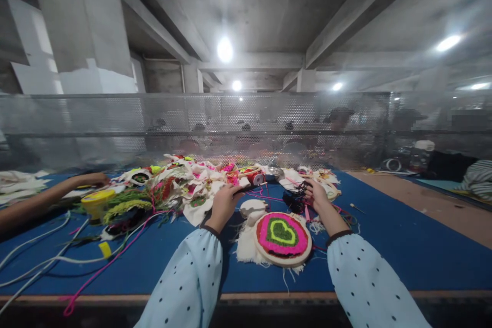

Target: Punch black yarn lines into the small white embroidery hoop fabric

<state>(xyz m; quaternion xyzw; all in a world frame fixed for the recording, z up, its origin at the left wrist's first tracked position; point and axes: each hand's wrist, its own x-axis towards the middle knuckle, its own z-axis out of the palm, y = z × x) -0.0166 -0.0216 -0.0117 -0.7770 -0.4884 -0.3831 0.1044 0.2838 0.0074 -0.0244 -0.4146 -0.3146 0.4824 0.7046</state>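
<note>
Black yarn (292, 201) sits at the right hand (318, 196), strands pinched between bent fingers. Left hand (225, 203), fingers drawn together, is beside the cloth heap (192, 177); its grip cannot be determined. Heart-patterned hoop (282, 236) lies between the forearms, on the blue tabletop (388, 246).
</note>
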